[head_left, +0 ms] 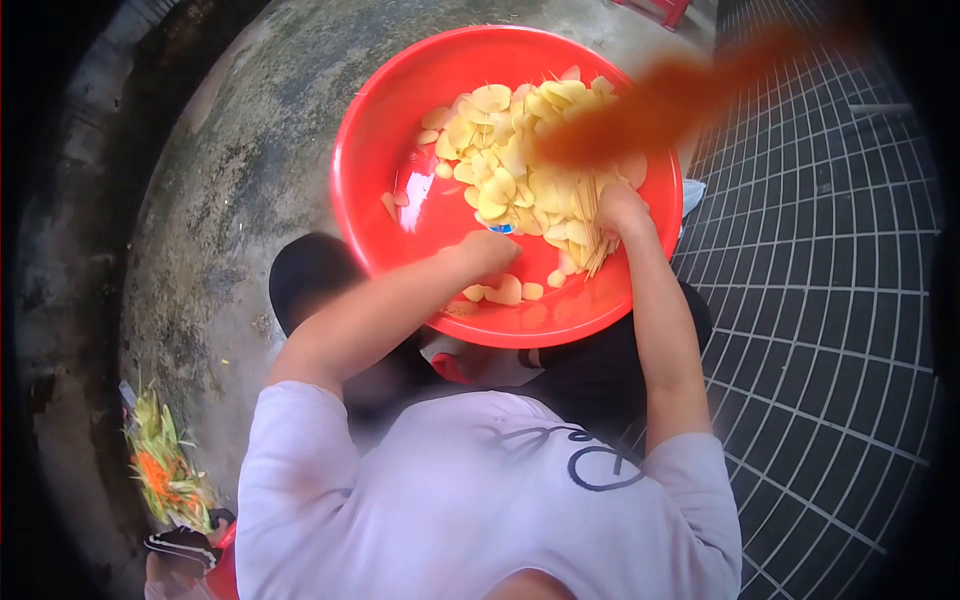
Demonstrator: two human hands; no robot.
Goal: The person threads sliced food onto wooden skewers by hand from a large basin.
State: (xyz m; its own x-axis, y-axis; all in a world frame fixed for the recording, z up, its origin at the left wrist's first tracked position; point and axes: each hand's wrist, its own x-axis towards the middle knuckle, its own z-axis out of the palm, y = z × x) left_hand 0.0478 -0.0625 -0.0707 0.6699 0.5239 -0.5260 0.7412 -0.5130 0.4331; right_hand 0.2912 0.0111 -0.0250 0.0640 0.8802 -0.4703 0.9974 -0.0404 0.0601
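A big red basin (pixel 352 200) rests at my lap, with a heap of pale yellow slices (pixel 490 150) in it. Thin wooden sticks (pixel 597 250) lie at the heap's right side. My right hand (pixel 622 207) is at those sticks, its fingers mostly hidden against the heap. My left hand (pixel 490 254) is curled near the basin's middle, just below a small blue object (pixel 501 229); what it holds, if anything, is too small to tell. A few loose slices (pixel 505 290) lie below it. A blurred orange-brown shape crosses over the heap's upper right.
Grey concrete floor (pixel 240 150) lies to the left, dark grid tiles (pixel 800 300) to the right. Green and orange scraps (pixel 165 470) are on the floor at lower left, near another person's foot (pixel 180 545). A red stool (pixel 655 10) is partly visible at the top.
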